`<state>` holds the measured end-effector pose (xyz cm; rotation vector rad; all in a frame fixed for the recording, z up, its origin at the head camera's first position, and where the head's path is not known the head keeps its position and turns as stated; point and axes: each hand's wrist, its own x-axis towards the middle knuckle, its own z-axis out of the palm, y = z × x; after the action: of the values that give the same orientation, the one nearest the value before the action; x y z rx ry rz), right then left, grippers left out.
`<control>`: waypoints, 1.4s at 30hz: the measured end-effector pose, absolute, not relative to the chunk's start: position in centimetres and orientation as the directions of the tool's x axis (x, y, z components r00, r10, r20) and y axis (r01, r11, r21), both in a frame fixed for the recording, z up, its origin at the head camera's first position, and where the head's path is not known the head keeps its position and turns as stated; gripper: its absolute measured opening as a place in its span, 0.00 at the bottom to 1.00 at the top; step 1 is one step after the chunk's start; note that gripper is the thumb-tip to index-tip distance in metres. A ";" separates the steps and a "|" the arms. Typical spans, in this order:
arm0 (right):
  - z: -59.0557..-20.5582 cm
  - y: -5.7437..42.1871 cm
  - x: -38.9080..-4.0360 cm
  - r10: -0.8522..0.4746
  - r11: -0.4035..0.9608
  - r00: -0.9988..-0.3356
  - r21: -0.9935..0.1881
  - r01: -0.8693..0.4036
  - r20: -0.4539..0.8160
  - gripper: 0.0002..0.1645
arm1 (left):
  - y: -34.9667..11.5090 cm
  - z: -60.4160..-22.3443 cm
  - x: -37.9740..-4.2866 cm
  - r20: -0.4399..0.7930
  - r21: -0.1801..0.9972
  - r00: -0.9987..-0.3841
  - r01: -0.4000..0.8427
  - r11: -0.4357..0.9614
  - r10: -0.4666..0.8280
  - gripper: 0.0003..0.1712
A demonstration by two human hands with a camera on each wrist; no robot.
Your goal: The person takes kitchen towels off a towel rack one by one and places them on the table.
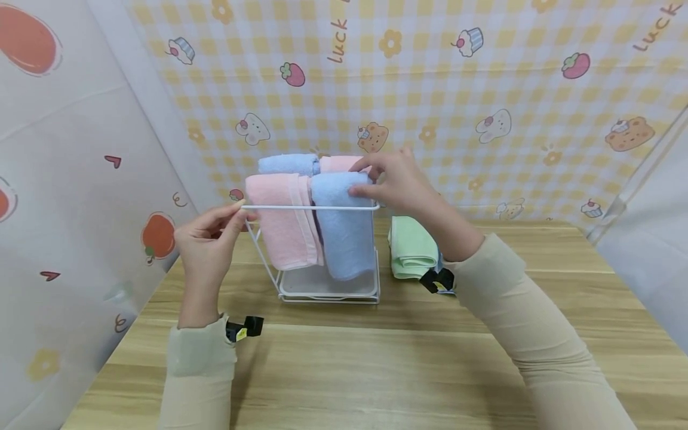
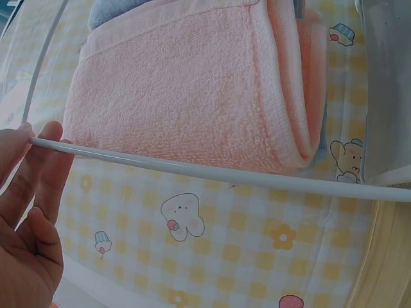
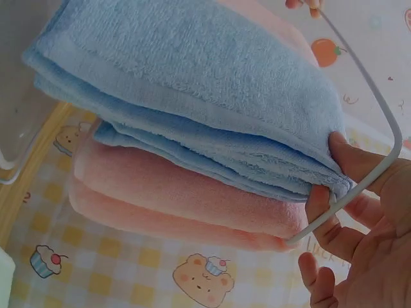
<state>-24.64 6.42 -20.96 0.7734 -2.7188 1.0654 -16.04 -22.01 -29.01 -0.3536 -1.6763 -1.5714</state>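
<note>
– Rack (image 1: 328, 294), white wire, standing on the wood-grain table (image 1: 349, 370). Four folded towels inside it, two front, two rear.
– Colours by position?
– Front left, pink towel (image 1: 285, 239). Front right, blue towel (image 1: 344, 239), just beside it. Rear left, second blue towel (image 1: 287, 163); rear right, second pink towel (image 1: 338, 163), both mostly hidden by the front pair.
– Left hand (image 1: 209, 242)?
– Thumb and fingertips pinching the top rail (image 1: 290, 207) at the rack's front left corner.
– And the right hand (image 1: 403, 182)?
– Pinching the upper end of the front blue towel near its right edge, thumb on the near face. Right wrist view has the rail crossing close by those fingers.
– Lower end of that towel touching the rack's base?
– Cannot tell; it hangs over the base as seen from the head.
– Outside the rack?
– Green towel (image 1: 412, 242), folded, on the table to the right, near the right forearm. Checked cloth (image 1: 322, 107) behind everything, yellow and white.
</note>
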 end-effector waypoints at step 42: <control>-24.0 5.7 -23.4 -0.202 -0.067 -0.918 -0.940 -0.335 0.341 0.17 | -22.3 -29.2 -16.3 0.734 0.674 -0.608 0.708 0.213 -0.302 0.12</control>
<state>-23.44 5.73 -24.00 0.6010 -2.0786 2.1459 -16.32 -22.29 -29.24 -0.3868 -1.6554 -1.5283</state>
